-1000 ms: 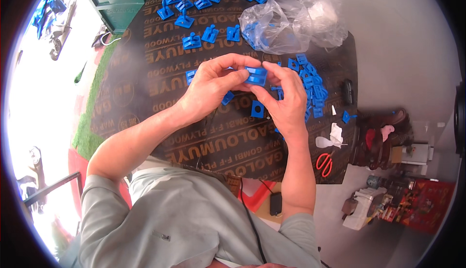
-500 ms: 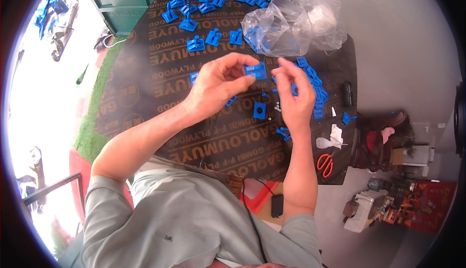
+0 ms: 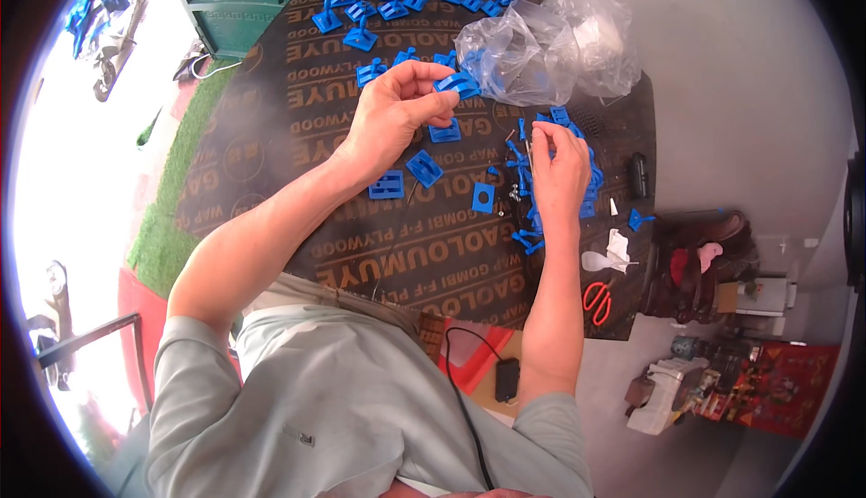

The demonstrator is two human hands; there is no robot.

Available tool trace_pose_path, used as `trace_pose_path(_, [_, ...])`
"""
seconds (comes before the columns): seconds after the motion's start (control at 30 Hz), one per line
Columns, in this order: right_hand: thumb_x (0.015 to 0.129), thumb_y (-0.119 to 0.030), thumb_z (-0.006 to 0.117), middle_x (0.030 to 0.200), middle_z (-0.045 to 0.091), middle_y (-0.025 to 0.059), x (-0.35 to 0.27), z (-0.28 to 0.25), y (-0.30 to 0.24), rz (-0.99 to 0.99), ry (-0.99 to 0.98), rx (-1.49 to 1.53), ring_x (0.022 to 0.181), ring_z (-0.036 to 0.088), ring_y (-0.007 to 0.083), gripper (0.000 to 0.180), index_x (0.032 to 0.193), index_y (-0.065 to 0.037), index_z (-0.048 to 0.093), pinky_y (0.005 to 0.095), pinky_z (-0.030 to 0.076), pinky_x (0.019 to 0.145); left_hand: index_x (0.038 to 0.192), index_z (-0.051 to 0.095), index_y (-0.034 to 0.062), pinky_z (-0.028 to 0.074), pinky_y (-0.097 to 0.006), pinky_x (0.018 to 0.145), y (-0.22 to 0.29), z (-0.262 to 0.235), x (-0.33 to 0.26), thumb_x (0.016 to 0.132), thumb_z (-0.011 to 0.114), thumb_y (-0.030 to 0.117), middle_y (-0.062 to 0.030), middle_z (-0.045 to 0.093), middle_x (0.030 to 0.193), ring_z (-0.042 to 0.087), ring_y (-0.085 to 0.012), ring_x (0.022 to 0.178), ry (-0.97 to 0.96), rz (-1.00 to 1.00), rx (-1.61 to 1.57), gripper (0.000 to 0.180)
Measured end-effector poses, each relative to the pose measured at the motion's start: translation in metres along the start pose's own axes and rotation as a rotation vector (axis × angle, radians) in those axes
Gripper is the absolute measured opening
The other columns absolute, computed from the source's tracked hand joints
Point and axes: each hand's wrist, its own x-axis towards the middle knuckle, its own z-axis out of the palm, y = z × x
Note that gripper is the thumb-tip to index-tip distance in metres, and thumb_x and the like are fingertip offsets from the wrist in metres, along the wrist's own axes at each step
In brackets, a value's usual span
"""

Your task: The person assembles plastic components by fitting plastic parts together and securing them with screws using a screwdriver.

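Left hand (image 3: 392, 117) grasping blue clip part (image 3: 457, 86) between thumb and fingers; part sits at the fingertips, on the hand's right, above desk (image 3: 271, 169). Right hand (image 3: 561, 169): fingertips drawn together, can't tell if anything's in them; it's over the left side of small blue parts pile (image 3: 592, 187). Square blue plate (image 3: 476, 207) with hole lies between hands, nearer. Clear plastic bag (image 3: 532, 58) far side. Red-handled scissors (image 3: 599, 303) near right.
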Motion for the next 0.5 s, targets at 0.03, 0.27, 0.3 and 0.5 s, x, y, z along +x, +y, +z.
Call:
trace_pose_path(0.03, [0.102, -0.022, 0.073, 0.099, 0.076, 0.0066, 0.001, -0.001, 0.002, 0.011, -0.008, -0.039, 0.093, 0.066, 0.0301, 0.016, 0.107, -0.008, 0.079, 0.0433, 0.054, 0.086, 0.13, 0.068, 0.002, 0.061, -0.03, 0.09, -0.001, -0.001, 0.001, 0.101, 0.079, 0.013, -0.0015, 0.072, 0.098, 0.073, -0.0111, 0.093, 0.005, -0.013, -0.017, 0.033])
trace_pose_path(0.27, [0.097, -0.024, 0.079, 0.092, 0.072, 0.0064, -0.002, 0.006, -0.004, -0.013, -0.062, -0.166, 0.093, 0.063, 0.0314, 0.016, 0.099, -0.008, 0.081, 0.0447, 0.052, 0.085, 0.13, 0.068, 0.0031, 0.062, -0.031, 0.09, -0.003, -0.004, 0.002, 0.101, 0.08, 0.014, -0.0023, 0.073, 0.1, 0.074, -0.0128, 0.093, -0.015, -0.042, -0.07, 0.033])
trace_pose_path(0.3, [0.097, -0.024, 0.079, 0.092, 0.072, 0.0064, -0.002, 0.007, -0.006, -0.016, -0.062, -0.168, 0.093, 0.063, 0.0314, 0.016, 0.099, -0.008, 0.081, 0.0447, 0.052, 0.085, 0.13, 0.068, 0.0028, 0.063, -0.031, 0.089, -0.004, -0.004, 0.001, 0.101, 0.079, 0.013, -0.0027, 0.074, 0.101, 0.075, -0.0137, 0.093, -0.039, -0.057, -0.107, 0.033])
trace_pose_path(0.5, [0.094, -0.021, 0.081, 0.093, 0.073, 0.0062, -0.001, 0.011, -0.004, -0.022, -0.097, -0.186, 0.094, 0.063, 0.0317, 0.014, 0.097, -0.007, 0.079, 0.0443, 0.052, 0.087, 0.132, 0.068, 0.002, 0.064, -0.031, 0.088, -0.006, 0.003, 0.0, 0.102, 0.078, 0.01, -0.0039, 0.075, 0.105, 0.076, -0.0155, 0.094, -0.127, -0.096, -0.133, 0.033])
